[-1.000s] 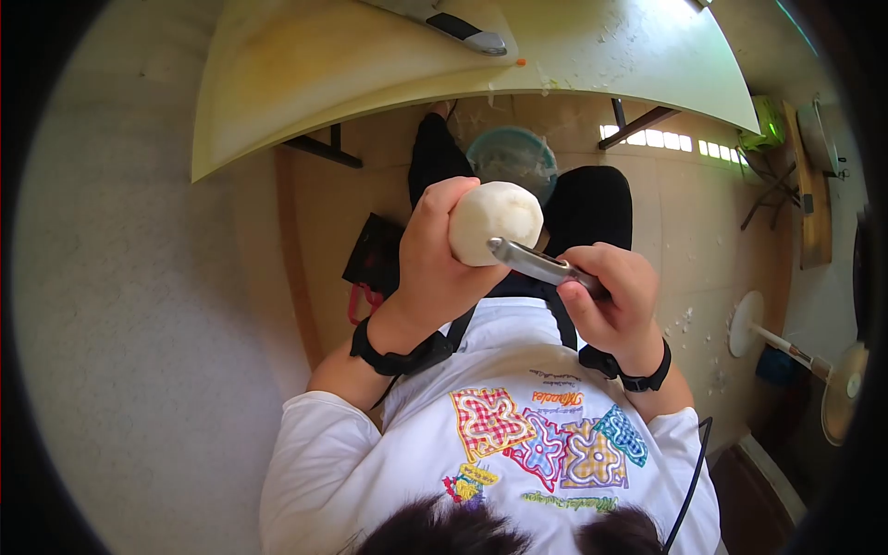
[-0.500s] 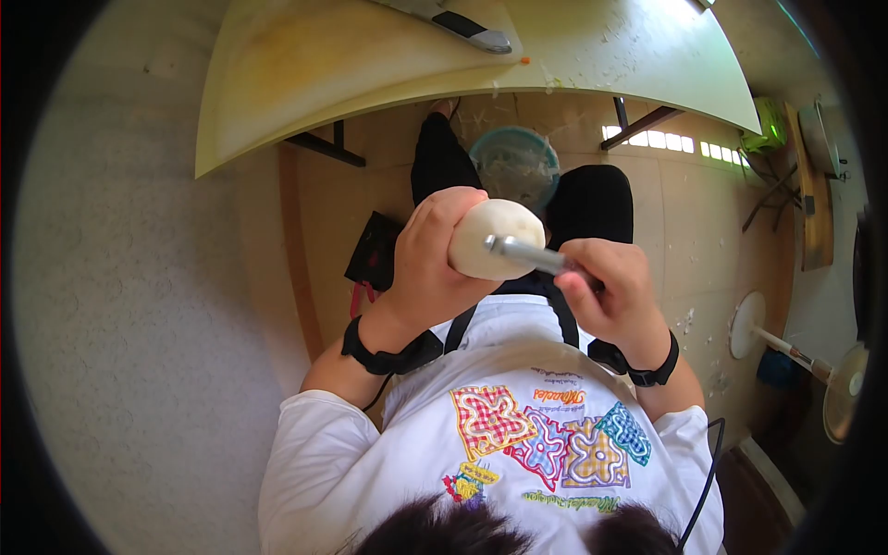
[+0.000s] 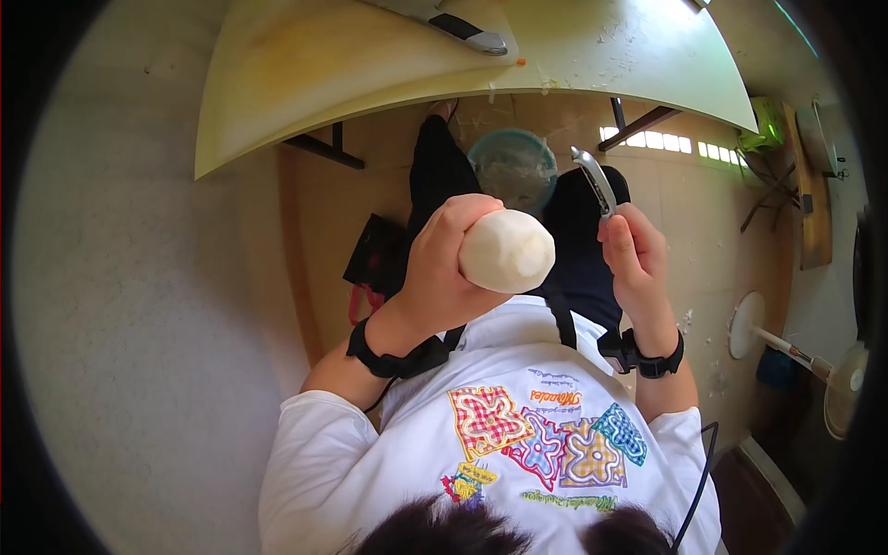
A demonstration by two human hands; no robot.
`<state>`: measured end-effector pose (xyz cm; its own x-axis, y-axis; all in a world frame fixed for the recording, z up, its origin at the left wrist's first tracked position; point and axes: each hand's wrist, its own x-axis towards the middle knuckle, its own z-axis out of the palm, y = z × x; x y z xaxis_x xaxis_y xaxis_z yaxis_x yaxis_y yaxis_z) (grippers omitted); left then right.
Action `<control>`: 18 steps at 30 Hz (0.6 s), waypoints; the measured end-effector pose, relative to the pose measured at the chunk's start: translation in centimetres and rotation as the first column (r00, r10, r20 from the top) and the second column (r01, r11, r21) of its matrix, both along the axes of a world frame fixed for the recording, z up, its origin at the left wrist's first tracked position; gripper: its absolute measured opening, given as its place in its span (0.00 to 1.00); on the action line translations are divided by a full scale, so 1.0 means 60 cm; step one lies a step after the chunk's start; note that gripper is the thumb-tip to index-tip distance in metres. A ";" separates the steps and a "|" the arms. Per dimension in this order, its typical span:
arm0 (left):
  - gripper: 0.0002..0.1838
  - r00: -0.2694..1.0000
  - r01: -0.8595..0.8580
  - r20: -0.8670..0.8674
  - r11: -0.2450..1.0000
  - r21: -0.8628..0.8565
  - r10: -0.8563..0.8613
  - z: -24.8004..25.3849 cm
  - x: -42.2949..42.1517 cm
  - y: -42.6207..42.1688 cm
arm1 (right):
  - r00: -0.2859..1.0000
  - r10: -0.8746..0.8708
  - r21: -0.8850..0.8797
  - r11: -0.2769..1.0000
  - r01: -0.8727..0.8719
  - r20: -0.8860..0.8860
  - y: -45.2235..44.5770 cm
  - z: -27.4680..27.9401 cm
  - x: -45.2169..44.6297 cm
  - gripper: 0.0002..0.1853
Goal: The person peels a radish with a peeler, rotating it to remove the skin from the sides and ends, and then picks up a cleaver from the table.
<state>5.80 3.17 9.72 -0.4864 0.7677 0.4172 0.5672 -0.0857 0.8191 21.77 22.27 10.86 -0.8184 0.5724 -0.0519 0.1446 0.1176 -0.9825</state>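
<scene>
A peeled white radish (image 3: 509,252), pale and smooth, points its rounded end up toward me. My left hand (image 3: 442,254) is wrapped around its side, above my lap. In my right hand (image 3: 638,257) is a silver peeler (image 3: 597,183), gripped by its handle with the blade end raised. The peeler stands apart from the radish, to its right and farther from my body. Below, between my legs, a teal basin (image 3: 499,136) holds thin peelings.
Ahead is a pale table (image 3: 629,65) with a cutting board (image 3: 342,55), a knife (image 3: 467,34) and a small orange scrap. Shreds lie on the tiled floor. On the left is a black bag (image 3: 375,250); on the right, a white fan (image 3: 846,393).
My right hand has pulled the peeler off the radish, moving it right and turning its blade end upward. My left hand has shifted slightly right with the radish.
</scene>
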 end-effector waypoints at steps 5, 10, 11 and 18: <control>0.40 1.000 -0.007 -0.017 1.000 -0.009 0.007 0.006 -0.006 0.002 | 0.972 0.216 0.420 0.894 -0.157 -0.096 -0.012 0.046 0.002 0.12; 0.41 0.996 -0.028 -0.082 0.999 -0.015 0.027 0.003 -0.007 0.001 | 0.913 0.392 0.613 0.750 -0.248 -0.111 -0.022 0.056 -0.012 0.13; 0.42 0.996 -0.034 -0.084 0.999 -0.017 0.033 0.003 -0.007 0.001 | 0.917 0.389 0.646 0.722 -0.247 -0.084 -0.023 0.055 -0.013 0.13; 0.40 0.976 -0.050 -0.212 0.999 -0.012 0.046 0.011 -0.015 -0.004 | 0.917 0.390 0.651 0.717 -0.248 -0.081 -0.017 0.048 -0.018 0.13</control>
